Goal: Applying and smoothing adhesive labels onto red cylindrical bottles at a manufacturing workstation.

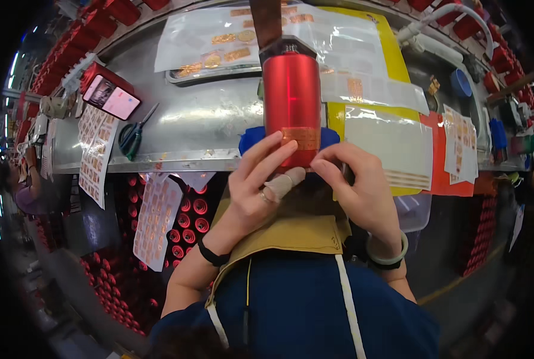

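Red canister (292,96) lay under two hands

Nearest, the left hand (252,200) (one digit sheathed in a pale cover) laid extended fingers on the canister's copper-coloured band (306,139); the right hand (363,191) bent thumb and forefinger together beside its lower end, though whether they gripped anything could not be told; the canister sat at the bench (183,119)'s front edge, blue padding (252,141) showing either side; scissors (134,136) lay leftward; beyond spread a white sheet (186,36) bearing golden labels.
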Action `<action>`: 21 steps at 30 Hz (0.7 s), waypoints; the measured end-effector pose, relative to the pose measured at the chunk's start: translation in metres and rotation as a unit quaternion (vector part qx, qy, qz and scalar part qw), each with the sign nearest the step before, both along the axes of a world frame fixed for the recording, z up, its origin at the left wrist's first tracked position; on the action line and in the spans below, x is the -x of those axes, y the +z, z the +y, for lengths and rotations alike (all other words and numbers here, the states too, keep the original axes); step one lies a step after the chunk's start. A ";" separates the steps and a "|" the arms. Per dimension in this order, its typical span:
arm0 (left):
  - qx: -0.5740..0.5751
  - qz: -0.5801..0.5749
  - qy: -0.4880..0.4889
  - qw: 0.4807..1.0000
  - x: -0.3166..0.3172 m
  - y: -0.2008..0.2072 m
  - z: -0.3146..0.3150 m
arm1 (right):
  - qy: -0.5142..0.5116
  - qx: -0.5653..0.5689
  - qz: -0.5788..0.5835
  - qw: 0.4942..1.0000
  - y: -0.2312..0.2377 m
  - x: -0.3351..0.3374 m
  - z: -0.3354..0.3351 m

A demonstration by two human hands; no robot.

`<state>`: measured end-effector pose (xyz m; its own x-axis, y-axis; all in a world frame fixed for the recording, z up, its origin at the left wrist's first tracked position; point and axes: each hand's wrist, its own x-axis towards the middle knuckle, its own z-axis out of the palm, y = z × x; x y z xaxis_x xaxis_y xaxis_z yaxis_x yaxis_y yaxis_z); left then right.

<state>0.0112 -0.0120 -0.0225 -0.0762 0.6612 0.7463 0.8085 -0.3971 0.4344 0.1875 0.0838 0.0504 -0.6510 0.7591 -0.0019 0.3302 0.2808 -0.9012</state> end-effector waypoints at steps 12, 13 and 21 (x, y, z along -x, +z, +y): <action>0.016 -0.046 0.029 0.998 -0.003 -0.019 -0.023 | 0.023 0.019 -0.063 0.998 -0.015 -0.021 0.001; 0.006 -0.047 0.028 0.999 -0.002 -0.021 -0.022 | 0.027 0.012 -0.062 0.998 -0.016 -0.022 0.002; -0.019 -0.007 0.011 1.000 0.004 -0.023 -0.016 | 0.030 0.023 -0.060 0.998 -0.022 -0.021 0.005</action>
